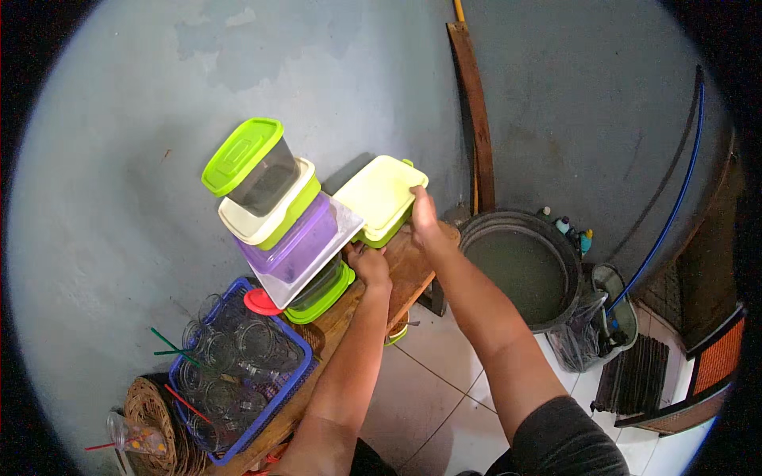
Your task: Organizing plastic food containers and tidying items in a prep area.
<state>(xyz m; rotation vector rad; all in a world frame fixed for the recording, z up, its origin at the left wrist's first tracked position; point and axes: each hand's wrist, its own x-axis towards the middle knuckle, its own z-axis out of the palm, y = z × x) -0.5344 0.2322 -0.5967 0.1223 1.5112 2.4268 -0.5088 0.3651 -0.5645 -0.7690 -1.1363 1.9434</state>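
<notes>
My right hand point(424, 214) grips the near right side of a green food container with a pale yellow lid point(381, 193), its thumb on the lid's edge. My left hand point(370, 265) is at the lower left of that container, its fingers partly hidden beneath it. Just left rises a stack: a clear container with a bright green lid point(243, 156) on top, then a green container with a cream lid point(268, 229), a purple container point(292, 238) and a white tray point(315, 256). Under the tray sits a dark clear container with a green rim point(324, 297).
A blue plastic basket point(271, 422) of glass jars and a red lid point(262, 302) share the wooden bench point(411, 262). Woven wicker point(149, 410) lies lower left. Right of the bench are a black tub of water point(515, 276), bottles point(586, 241) and a blue hose point(675, 214).
</notes>
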